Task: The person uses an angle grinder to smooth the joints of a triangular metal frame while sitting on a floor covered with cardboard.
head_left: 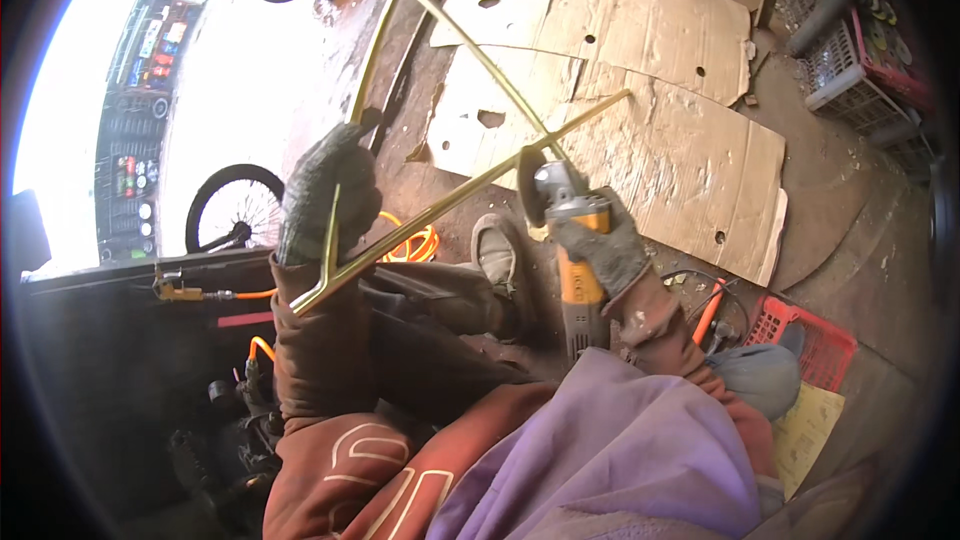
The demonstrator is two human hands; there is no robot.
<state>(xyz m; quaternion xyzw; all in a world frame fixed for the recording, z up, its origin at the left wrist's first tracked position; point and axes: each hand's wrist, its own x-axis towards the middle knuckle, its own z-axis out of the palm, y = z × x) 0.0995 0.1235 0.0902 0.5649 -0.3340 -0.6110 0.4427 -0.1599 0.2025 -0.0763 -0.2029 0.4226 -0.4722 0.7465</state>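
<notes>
A brass-coloured metal frame [440,208] of thin bars, with crossing and bent ends, is held up in front of me. My left hand [328,190], in a dark grey glove, is closed around one of its side bars. My gloved right hand [608,245] grips a yellow and grey angle grinder [580,282] with its body pointing down toward me. The grinder's disc [531,187] is beside the joint where two bars cross; whether it touches the metal cannot be made out.
Flattened cardboard sheets [620,130] cover the floor ahead. An orange hose [418,244] lies coiled near my shoe [497,252]. At left are a black surface [110,340] with a brass fitting and a wheel [238,210]. A red crate [812,342] and stacked grey crates [838,75] stand right.
</notes>
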